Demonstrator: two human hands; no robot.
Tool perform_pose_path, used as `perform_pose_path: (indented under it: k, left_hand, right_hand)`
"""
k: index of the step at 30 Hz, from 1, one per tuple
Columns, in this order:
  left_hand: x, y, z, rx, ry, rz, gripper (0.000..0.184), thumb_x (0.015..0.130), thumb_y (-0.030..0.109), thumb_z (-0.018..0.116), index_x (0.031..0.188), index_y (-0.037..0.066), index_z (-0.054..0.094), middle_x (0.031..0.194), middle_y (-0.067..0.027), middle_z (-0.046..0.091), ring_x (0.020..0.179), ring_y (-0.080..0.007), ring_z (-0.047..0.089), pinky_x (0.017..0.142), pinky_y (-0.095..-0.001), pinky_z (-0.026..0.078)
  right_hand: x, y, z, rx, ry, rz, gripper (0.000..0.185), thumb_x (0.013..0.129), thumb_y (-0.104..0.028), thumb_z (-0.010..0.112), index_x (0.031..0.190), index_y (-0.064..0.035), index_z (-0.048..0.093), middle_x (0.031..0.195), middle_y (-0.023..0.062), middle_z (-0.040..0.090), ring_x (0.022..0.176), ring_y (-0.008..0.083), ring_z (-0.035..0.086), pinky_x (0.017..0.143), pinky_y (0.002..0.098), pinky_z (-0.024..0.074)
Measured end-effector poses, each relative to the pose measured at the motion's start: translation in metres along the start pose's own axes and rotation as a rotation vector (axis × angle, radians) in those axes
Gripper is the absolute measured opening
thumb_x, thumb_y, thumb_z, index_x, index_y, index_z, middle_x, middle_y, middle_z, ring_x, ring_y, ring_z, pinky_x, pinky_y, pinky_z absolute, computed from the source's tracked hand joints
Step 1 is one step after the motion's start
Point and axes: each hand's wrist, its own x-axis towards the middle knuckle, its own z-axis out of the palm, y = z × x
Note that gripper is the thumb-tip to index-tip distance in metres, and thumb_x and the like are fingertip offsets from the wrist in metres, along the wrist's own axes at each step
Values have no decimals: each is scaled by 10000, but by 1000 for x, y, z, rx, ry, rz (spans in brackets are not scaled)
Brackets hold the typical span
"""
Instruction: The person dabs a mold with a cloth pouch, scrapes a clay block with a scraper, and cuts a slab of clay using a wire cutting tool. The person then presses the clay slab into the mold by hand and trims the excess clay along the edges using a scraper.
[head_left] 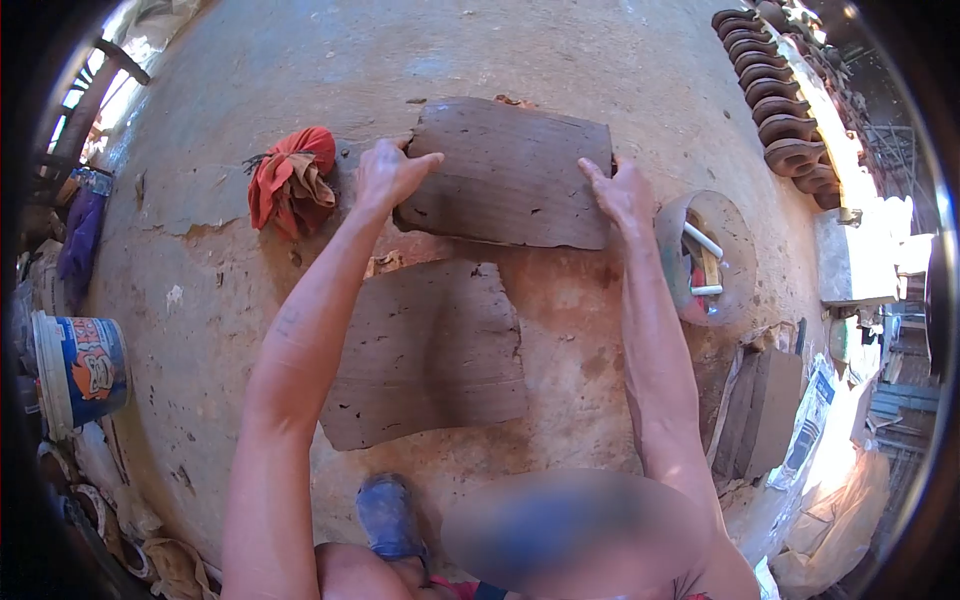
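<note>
A thin, dark grey-brown clay slab (510,170) with small nicks in its surface spans the space between my two hands. My left hand (392,178) grips its left edge, thumb on top and fingers beneath. At the opposite edge, my right hand (620,190) holds it the same way, with its fingers partly hidden. A second clay slab (430,350) with ragged edges lies flat on the floor, nearer to my body and under my left forearm. Whether the held slab touches the floor anywhere, I cannot tell.
A red cloth bundle (292,182) sits left of my left hand. Right of my right forearm stands a round tub (740,262) with tools inside. A block of clay (772,412) lies lower right, a blue bucket (90,372) far left. Curved clay pieces (775,100) line the upper right.
</note>
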Motion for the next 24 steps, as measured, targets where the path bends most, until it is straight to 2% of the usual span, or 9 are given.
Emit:
perform_pose_path:
  k: [3,9,12,13,14,16,19,22,24]
  left_hand:
    - [13,-25,23,-109,-41,83,1067,738,654,841,1550,59,486,1434,-255,616,1271,-358,642,1067,-435,497]
    - [-17,-23,24,-61,266,-22,1107,769,714,786,1569,27,449,1349,-228,677,1230,-324,663,1048,-404,498]
    - [-60,-44,-32,-91,117,81,1150,777,729,772,1603,27,388,1343,-230,666,1214,-317,660,1050,-375,500]
    - [-79,-62,-41,-41,120,66,1184,797,716,767,1642,36,293,1291,-221,682,1122,-288,683,1016,-372,517]
    - [-87,-108,-35,-178,85,38,1158,798,699,767,1629,29,317,1396,-233,620,1256,-316,615,1083,-398,473]
    - [-141,-155,-39,-192,29,-60,1160,799,669,776,1630,16,297,1483,-249,568,1356,-344,567,1132,-416,442]
    - [-241,-184,-74,7,-259,-363,1254,823,651,791,1684,71,89,1321,-189,671,1029,-236,692,834,-394,570]
    - [-287,-203,-85,-87,-309,-573,1235,838,636,786,1684,79,81,1259,-165,694,914,-206,676,761,-400,544]
    - [-275,-237,-72,-334,-294,-566,1228,842,648,775,1686,99,74,1276,-145,671,1024,-221,665,847,-420,537]
  right_hand:
    - [7,33,36,245,-2,-56,813,832,-527,829,1393,13,596,1312,278,676,1196,433,667,1018,475,523]
    - [-21,6,21,-36,363,40,729,909,-534,758,1350,29,618,1276,280,691,1133,400,710,970,474,550]
    - [-88,-6,-13,207,167,-148,682,965,-555,676,1315,30,645,1224,283,710,1117,401,718,939,472,558]
    - [-114,1,-14,214,13,-186,656,984,-527,672,1322,34,633,1097,230,732,1024,318,723,869,420,560]
    - [-139,8,-9,223,-132,-228,629,1003,-499,668,1328,37,622,971,178,754,930,236,728,799,367,562]
    - [-176,32,28,220,-318,-208,743,994,-635,573,1346,17,634,1133,297,728,1101,451,701,935,496,556]
    - [-199,30,29,11,-365,-354,804,992,-679,539,1399,12,594,1073,326,722,1075,465,700,935,522,557]
    - [-193,1,-27,-352,-675,-594,855,983,-722,501,1424,7,571,1036,343,713,1055,471,697,930,541,560]
    - [-189,-8,-45,-611,-766,-644,809,990,-708,500,1407,-21,591,985,286,734,997,448,713,877,541,574]
